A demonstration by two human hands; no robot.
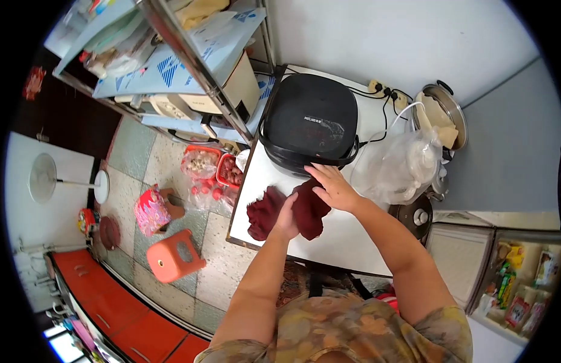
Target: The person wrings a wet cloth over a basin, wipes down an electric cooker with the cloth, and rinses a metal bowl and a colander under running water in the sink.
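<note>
A dark red cloth is bunched over the front of the white tabletop. My left hand grips its middle, and folds of cloth spread out on both sides of that hand. My right hand lies over the cloth's right part, fingers stretched and apart, with the fingertips near the front edge of a black electric cooker. The cooker's broad flat lid is down, and a pale smear marks it beside the lettering. Part of the cloth under my right hand is hidden.
Right of the cooker are a clear plastic bag, a lidded pan and a steel pot. Cords run to a power strip. A metal shelf rack stands left; stools and red baskets are on the floor.
</note>
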